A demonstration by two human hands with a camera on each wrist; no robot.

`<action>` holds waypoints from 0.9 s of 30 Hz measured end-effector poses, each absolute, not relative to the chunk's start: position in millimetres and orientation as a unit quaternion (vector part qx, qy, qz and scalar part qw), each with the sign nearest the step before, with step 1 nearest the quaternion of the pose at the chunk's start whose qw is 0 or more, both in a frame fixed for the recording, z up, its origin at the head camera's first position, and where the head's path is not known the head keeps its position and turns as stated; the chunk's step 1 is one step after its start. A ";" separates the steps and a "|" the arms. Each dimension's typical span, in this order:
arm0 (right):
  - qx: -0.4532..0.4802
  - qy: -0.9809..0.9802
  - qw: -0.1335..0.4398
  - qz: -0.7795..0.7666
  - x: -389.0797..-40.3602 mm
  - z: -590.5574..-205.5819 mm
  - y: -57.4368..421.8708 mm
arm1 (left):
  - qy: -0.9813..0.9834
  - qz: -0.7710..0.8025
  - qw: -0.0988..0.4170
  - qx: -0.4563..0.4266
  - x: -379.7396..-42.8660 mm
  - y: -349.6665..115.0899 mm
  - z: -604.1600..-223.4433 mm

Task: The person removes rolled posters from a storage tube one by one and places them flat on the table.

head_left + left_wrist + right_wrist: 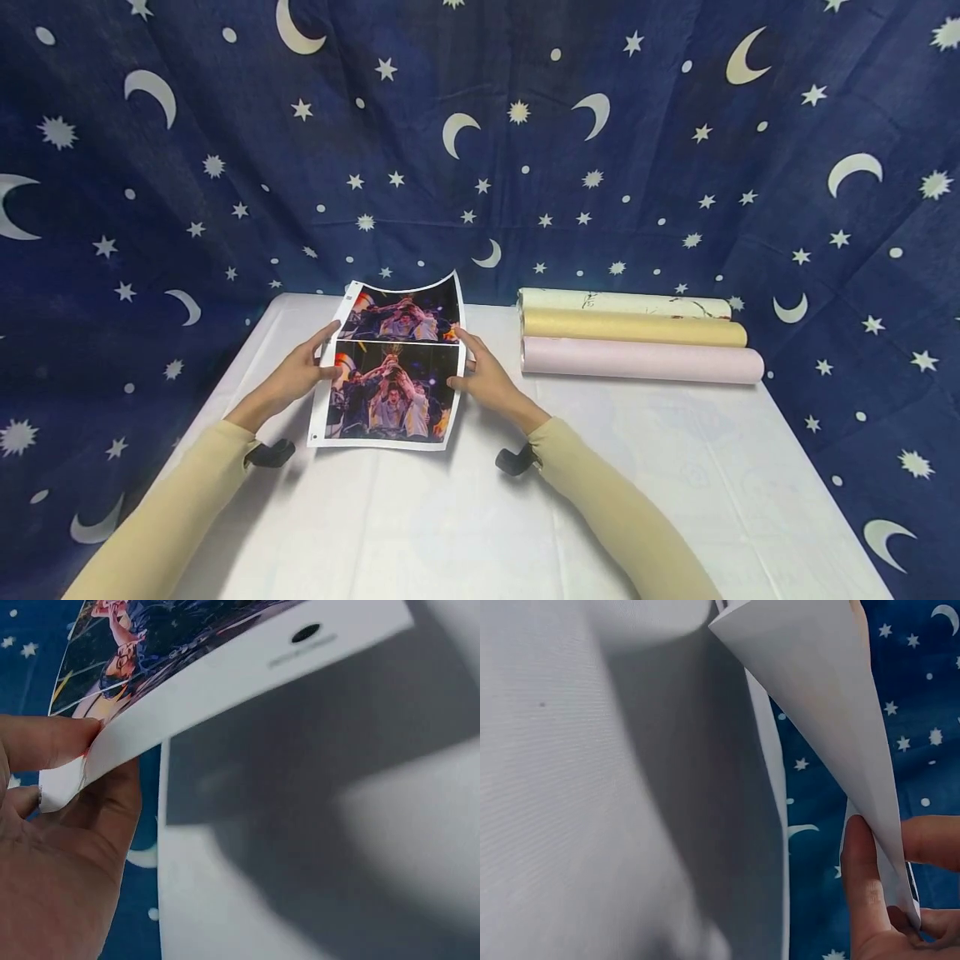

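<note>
A printed photo sheet (pixel 393 400) with a white border is held up over the near-left part of the white table. It carries two like pictures, one above the other, of people raising something overhead. My left hand (pixel 292 375) pinches its left edge, thumb on the printed face and fingers behind, as the left wrist view shows. At the opposite edge my right hand (pixel 487 379) pinches the paper between thumb and fingers. The sheet bows, its top right corner bending up. Its plain white back (pixel 825 697) faces the right wrist camera.
Three rolls lie side by side at the back right: a cream patterned roll (pixel 622 302), a gold roll (pixel 633 327) and a pink roll (pixel 641 360). White cloth covers the table (pixel 420 525). A dark blue curtain (pixel 420 75) with moons and stars hangs behind and at both sides.
</note>
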State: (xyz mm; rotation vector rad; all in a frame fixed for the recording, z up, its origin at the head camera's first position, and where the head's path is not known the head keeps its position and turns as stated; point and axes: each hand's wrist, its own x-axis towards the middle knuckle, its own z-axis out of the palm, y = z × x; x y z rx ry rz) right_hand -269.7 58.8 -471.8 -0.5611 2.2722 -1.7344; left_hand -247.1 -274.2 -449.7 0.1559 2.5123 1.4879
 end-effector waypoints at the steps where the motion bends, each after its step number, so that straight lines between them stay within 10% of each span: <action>1: -0.190 0.778 0.114 -0.588 -271.1 -472.7 56.1 | 0.855 0.504 0.110 0.052 -249.0 -276.5 -450.5; 27: -0.129 0.832 0.113 -0.528 -293.2 -497.8 -0.8 | 0.864 0.482 0.147 -0.004 -269.6 -321.4 -476.4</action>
